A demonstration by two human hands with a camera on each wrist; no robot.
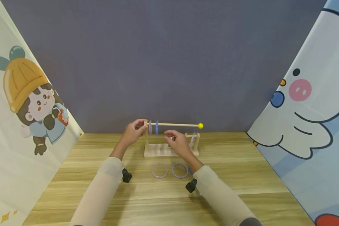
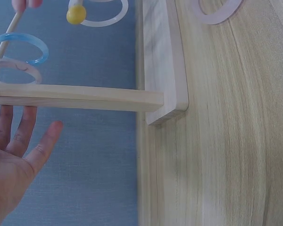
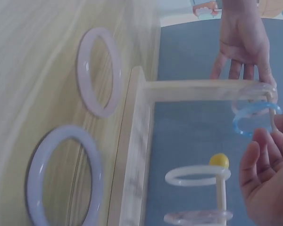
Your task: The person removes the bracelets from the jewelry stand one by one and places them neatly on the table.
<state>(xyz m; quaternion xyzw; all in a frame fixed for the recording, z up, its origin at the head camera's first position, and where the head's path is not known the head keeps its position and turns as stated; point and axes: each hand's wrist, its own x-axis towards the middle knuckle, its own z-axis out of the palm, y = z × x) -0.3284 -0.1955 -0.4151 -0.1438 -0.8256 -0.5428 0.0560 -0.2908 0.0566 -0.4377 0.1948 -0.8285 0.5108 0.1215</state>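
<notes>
My left hand (image 1: 134,131) holds the top of the tall left post (image 2: 85,96) of a wooden bangle stand (image 1: 161,150), thumb and forefinger at the post's end and the lower fingers extended. From that post a rod (image 1: 178,125) runs right to a yellow ball. A clear pinkish bangle (image 1: 150,127) and a blue bangle (image 1: 157,128) hang on it near the post. Close beside the blue bangle is my right hand (image 1: 179,144), its fingers loosely bent, with nothing seen held. In the right wrist view its fingertips (image 3: 262,136) overlap the rod.
The stand's lower rod carries two pale bangles, one a white bangle (image 3: 198,181), near a yellow end ball (image 3: 219,160). On the wooden table (image 1: 101,194) lie a pink bangle (image 1: 153,172), a purple bangle (image 1: 173,172) and a blue bangle (image 1: 191,170) partly behind the right sleeve.
</notes>
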